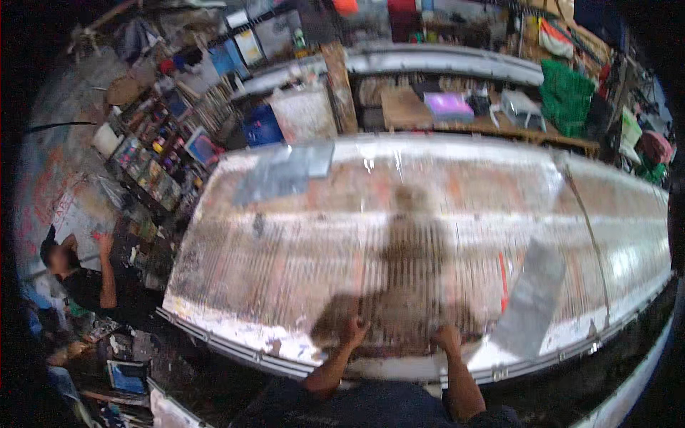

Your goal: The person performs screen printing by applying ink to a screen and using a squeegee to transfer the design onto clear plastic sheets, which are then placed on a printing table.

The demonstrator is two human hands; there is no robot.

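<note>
My left hand [355,332] is over the near edge of a long, paint-stained table [471,185], its fingers curled closed. A little to its right, my right hand [448,338] is likewise closed above the same edge. Blur hides what either hand holds, if anything. Between them runs a dark brownish band that I cannot tell from shadow. My shadow falls across the streaked tabletop in front of both hands. Right of my right hand lies a grey rectangular sheet [531,299], with a thin red strip [504,282] beside it.
More grey sheets [285,171] lie at the table's far left. A person [89,278] with a raised arm is at the left, near shelves crowded with containers [153,157]. Behind the table are a brown board [407,108], a purple package [448,105] and a green bag [567,96].
</note>
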